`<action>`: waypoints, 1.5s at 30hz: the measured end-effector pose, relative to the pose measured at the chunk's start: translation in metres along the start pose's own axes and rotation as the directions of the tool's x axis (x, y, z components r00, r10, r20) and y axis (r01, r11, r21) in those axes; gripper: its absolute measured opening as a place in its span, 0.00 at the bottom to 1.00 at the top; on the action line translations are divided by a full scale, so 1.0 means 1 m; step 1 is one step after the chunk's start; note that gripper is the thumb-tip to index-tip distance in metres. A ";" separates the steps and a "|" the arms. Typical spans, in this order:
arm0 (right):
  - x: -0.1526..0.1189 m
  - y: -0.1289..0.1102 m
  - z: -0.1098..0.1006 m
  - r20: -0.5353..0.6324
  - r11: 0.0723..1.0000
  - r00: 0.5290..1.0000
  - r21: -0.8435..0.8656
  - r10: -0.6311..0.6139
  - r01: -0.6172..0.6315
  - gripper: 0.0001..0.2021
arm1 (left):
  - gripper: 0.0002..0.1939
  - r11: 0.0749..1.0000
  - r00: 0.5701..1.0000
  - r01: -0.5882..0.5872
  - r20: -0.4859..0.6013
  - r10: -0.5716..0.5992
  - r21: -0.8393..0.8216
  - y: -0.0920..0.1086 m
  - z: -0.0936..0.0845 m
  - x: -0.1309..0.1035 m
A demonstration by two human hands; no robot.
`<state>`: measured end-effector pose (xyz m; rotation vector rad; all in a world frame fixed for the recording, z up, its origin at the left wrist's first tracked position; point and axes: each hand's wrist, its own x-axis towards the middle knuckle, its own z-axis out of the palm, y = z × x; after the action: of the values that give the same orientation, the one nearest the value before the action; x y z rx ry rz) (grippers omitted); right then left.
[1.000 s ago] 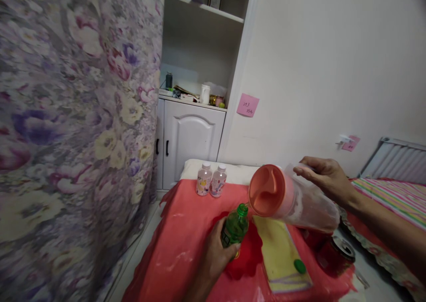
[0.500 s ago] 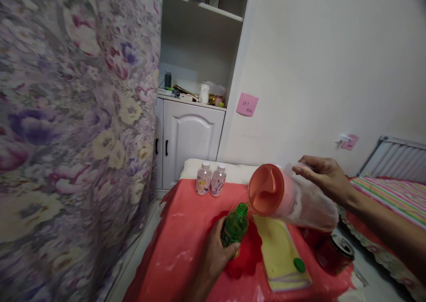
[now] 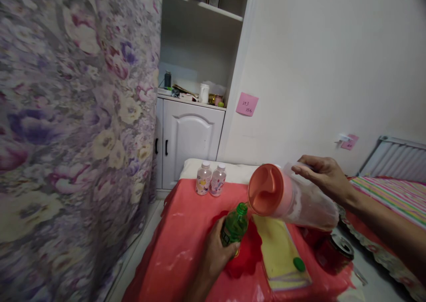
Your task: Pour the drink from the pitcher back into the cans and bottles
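My left hand is wrapped round a green plastic bottle, uncapped and slightly tilted, above a red scalloped dish. My right hand grips the handle of a clear pitcher with an orange lid. The pitcher is tipped nearly on its side, its spout close to the bottle's mouth. A thin stream seems to run between them. Some liquid lies along the pitcher's lower side. On a yellow cloth to the right lies a green cap.
Two small printed bottles with white caps stand at the back of the red-covered table. Dark red cans stand at its right edge, under the pitcher. A floral curtain hangs at left; a bed is at right.
Almost nothing differs. Both hands keep the pitcher and the green bottle in nearly the same place and tilt.
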<state>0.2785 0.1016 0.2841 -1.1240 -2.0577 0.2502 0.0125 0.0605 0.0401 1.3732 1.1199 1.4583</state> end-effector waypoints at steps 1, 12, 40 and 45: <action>0.000 0.001 0.000 0.002 1.000 1.000 0.003 0.001 -0.001 0.19 | 0.36 1.000 1.000 -0.001 -0.002 0.001 -0.002 0.000 0.000 0.000; 0.001 0.001 0.000 0.015 1.000 1.000 0.013 0.004 -0.004 0.18 | 0.36 1.000 1.000 0.003 -0.002 -0.003 0.016 -0.004 0.000 0.001; 0.002 -0.002 -0.002 0.009 0.999 1.000 -0.036 -0.021 0.021 0.19 | 0.36 1.000 1.000 0.007 0.007 -0.007 0.006 0.001 0.000 0.001; 0.002 -0.004 -0.001 0.006 0.999 1.000 -0.042 -0.027 0.027 0.19 | 0.36 0.999 1.000 0.011 0.001 -0.011 0.048 0.002 0.001 0.001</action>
<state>0.2760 0.1010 0.2877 -1.1217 -2.0903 0.1974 0.0132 0.0610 0.0419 1.3982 1.1664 1.4308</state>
